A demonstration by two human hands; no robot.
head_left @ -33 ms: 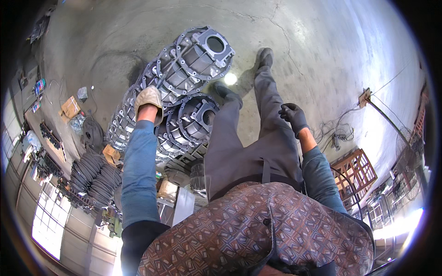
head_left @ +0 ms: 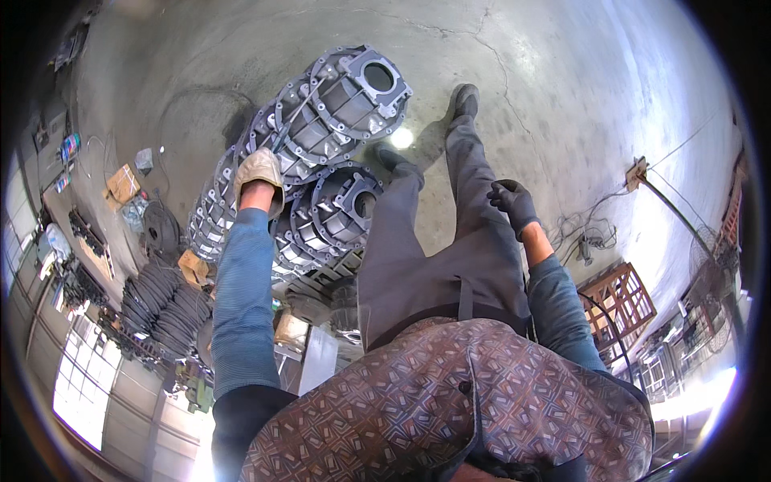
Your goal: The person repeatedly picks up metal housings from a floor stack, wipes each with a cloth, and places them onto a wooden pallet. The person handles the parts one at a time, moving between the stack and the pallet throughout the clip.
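Concrete floor (head_left: 562, 72), grey and cracked, carrying a row of grey cast-metal housings (head_left: 321, 136) stacked on a pallet (head_left: 321, 277). Left of the housings: a small cardboard box (head_left: 122, 183), a dark round part (head_left: 161, 229) and heaped black rings (head_left: 165, 309). Right of the housings: loose cables (head_left: 582, 229).

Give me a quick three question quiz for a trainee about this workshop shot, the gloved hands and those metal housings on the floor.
1. True or false: the left hand rests on the stacked grey metal housings.
2. What colour is the glove on the right hand? A tan, B black, C red.
3. Fill in: the right hand holds ____.

Key: 1 true. 2 B. 3 nothing; it hangs free above the concrete floor.
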